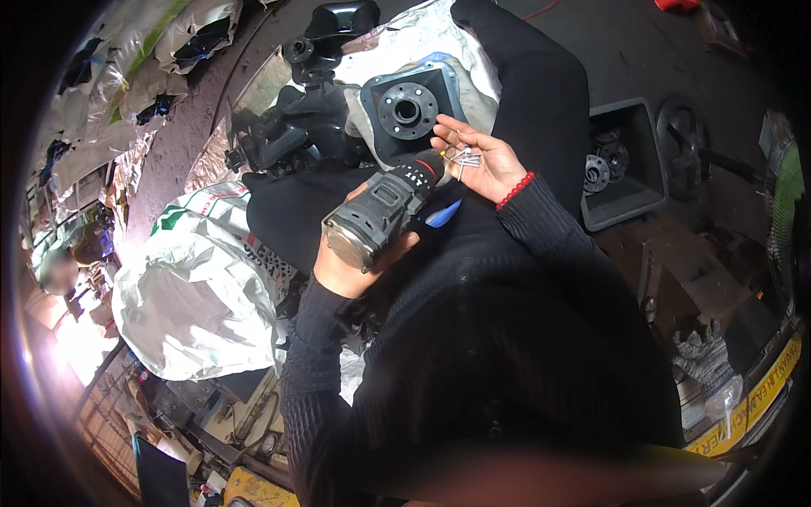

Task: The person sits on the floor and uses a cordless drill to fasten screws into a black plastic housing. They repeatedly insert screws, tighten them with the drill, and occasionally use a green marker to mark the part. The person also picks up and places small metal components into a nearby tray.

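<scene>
My left hand (338, 272) is wrapped round a dark grey cordless drill (376, 218) with a red ring near its nose, which points away from me and to the right. Beside the nose, my right hand (488, 166), with a red bead bracelet at the wrist, pinches several thin silver pins that look like pop rivets (466, 159). Just beyond both hands lies a black square housing (378, 95) with a round bolt-holed flange (422, 99) in its middle. The drill's tip is close to my right fingertips; whether they touch I cannot tell.
More black moulded housings (312, 114) are piled at the far left on sheeting. A white woven sack (198, 291) lies to my left. On the right, a grey bin (629, 215) holds round metal flanges (597, 173). Another person (63, 270) is at the far left edge.
</scene>
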`<state>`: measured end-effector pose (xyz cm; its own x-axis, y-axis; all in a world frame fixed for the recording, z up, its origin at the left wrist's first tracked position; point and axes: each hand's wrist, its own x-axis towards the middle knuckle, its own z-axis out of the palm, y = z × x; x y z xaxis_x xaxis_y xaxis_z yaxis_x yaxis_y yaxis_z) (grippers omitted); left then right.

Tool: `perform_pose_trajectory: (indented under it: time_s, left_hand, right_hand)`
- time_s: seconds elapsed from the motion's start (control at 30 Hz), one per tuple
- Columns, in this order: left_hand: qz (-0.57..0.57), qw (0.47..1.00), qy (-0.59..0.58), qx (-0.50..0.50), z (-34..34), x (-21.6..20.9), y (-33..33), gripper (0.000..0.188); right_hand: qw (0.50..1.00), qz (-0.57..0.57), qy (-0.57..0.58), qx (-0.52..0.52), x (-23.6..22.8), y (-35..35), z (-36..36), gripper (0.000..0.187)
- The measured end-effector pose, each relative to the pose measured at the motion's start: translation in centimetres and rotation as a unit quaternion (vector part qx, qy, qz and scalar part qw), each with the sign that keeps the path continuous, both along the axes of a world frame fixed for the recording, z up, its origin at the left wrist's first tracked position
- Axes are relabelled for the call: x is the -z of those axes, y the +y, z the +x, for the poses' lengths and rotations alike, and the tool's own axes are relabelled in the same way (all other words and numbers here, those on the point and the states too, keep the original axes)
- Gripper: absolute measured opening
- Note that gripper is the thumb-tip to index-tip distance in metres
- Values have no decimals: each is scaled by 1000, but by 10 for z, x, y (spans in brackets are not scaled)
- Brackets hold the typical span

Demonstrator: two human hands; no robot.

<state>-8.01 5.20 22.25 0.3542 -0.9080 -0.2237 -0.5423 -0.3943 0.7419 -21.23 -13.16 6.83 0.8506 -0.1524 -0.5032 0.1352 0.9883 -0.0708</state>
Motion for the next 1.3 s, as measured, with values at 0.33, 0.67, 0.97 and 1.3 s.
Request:
perform_pose_trajectory:
  time_s: [0.33,0.67,0.97,1.3]
  left_hand:
    - [-5,999,-35,33,0,-7,0,53]
    - [-3,996,-71,57,12,-17,0,49]
    - [3,999,-38,20,19,-22,-2,47]
    - [45,998,-26,44,22,-18,-10,45]
  right_hand:
    - [998,-55,-31,-5,-15,8,13,39]
    - [996,-53,68,-7,-7,3,13,34]
    - [996,61,-5,-65,-2,10,5,15]
    - [996,49,36,-64,1,6,9,15]
